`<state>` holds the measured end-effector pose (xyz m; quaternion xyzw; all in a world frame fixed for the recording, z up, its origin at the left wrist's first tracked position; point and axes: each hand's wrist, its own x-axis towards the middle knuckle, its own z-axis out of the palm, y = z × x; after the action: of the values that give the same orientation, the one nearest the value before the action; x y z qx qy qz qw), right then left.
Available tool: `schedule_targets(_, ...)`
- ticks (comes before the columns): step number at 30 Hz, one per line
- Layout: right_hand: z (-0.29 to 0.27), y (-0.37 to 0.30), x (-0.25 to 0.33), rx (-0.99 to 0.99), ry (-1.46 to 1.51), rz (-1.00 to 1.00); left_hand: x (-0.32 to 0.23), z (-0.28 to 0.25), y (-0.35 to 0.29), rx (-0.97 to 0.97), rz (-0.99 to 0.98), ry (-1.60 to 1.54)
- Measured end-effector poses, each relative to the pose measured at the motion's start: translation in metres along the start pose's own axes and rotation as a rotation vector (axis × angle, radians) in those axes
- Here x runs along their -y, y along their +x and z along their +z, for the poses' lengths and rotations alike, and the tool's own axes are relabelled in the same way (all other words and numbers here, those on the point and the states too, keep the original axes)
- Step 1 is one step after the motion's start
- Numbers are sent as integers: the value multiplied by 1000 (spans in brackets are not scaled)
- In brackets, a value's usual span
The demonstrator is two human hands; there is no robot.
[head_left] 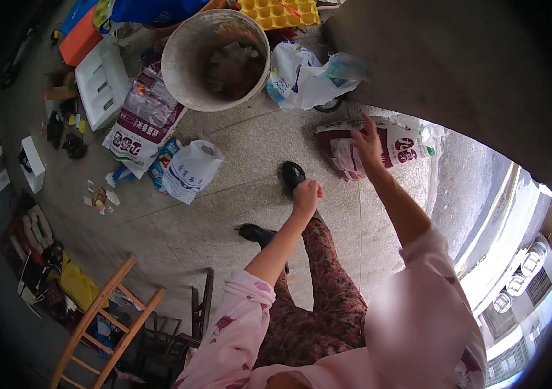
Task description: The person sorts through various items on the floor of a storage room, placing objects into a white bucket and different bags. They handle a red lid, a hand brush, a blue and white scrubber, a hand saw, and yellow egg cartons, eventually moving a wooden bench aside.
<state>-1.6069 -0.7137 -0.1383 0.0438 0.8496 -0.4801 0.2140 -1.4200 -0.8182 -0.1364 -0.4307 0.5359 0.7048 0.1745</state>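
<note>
My right hand (369,141) is stretched out over a white and maroon printed sack (392,148) lying on the floor to the right. Its fingers are apart and hold nothing; whether they touch the sack I cannot tell. Closed fingers show on my left hand (306,196), which hangs above my dark shoe (293,175). What that hand holds, if anything, is hidden. Just beyond the sack, a crumpled white and blue plastic bag (318,81) lies by a large pale bucket (175,78) with scraps at its bottom.
Left of the bucket stands another printed sack (140,126), with a white plastic bag (192,170) beside it. A white foam box (102,84) and yellow egg tray (282,11) sit farther back. A wooden ladder-like frame (104,318) is at lower left. Small scraps (101,200) litter the floor.
</note>
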Motion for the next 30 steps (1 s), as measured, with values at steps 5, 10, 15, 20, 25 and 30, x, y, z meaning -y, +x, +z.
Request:
schedule_targets(5, 74, 80, 24, 195, 691, 558, 3, -30, -15, -20, -10, -39)
schedule_targets(10, 107, 93, -7, 51, 532, 578, -12, -42, -23, -49, 90, -77)
schedule_targets(15, 94, 33, -12, -19, 18, 151, -67, -64, -6, -415, 549, 397)
schedule_targets(20, 63, -16, -7, -37, -128, -68, -156, -63, 30, -491, 928, 610)
schedule_targets(25, 70, -39, 9, 45, -137, -132, -185, -43, 72, -400, 969, 842)
schedule_targets(30, 72, -30, 22, 60, -202, -268, -160, -28, 108, -320, 402, 1142)
